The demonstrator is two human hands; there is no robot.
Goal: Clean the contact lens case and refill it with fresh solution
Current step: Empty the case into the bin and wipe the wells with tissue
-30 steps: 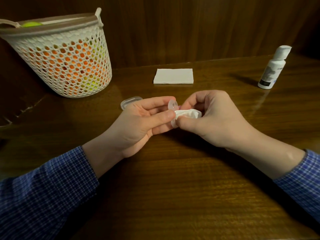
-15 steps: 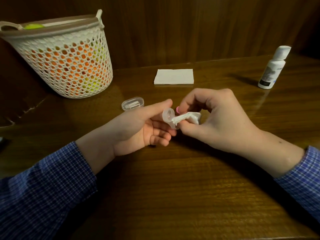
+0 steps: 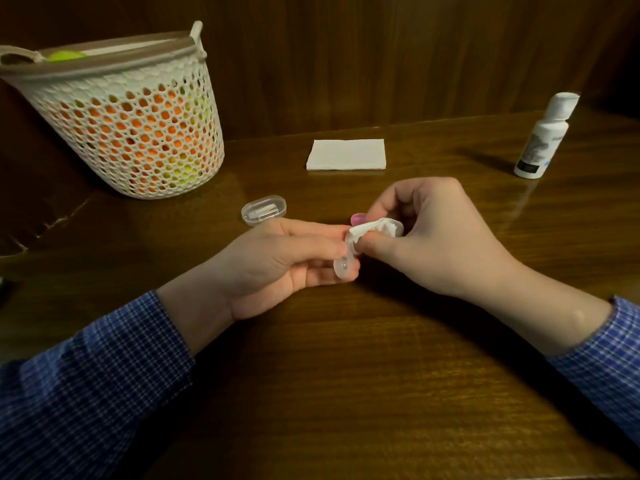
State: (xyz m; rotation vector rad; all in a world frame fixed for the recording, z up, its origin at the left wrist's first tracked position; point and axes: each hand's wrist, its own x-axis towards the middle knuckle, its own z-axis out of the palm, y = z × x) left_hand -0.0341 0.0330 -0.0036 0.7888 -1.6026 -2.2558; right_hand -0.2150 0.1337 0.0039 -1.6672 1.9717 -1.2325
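My left hand [image 3: 284, 261] pinches a clear contact lens case [image 3: 344, 268] between thumb and fingers, just above the middle of the wooden table [image 3: 346, 393]. One round well faces me; the upper well is covered by a crumpled white tissue [image 3: 375, 228]. My right hand [image 3: 436, 237] grips that tissue and presses it against the case. A small pink piece [image 3: 358, 218] shows just behind the tissue. The white solution bottle [image 3: 543, 140] stands upright at the far right, its cap on.
A folded white napkin [image 3: 346, 154] lies flat at the back centre. A small clear oblong plastic box [image 3: 265, 210] sits left of my hands. A white perforated basket [image 3: 128, 123] with orange and green contents stands at the back left. A wooden wall closes the back.
My left hand turned the case, so its lower well now faces me. My right hand shifted the tissue up onto the upper well. Both hands stayed in place.
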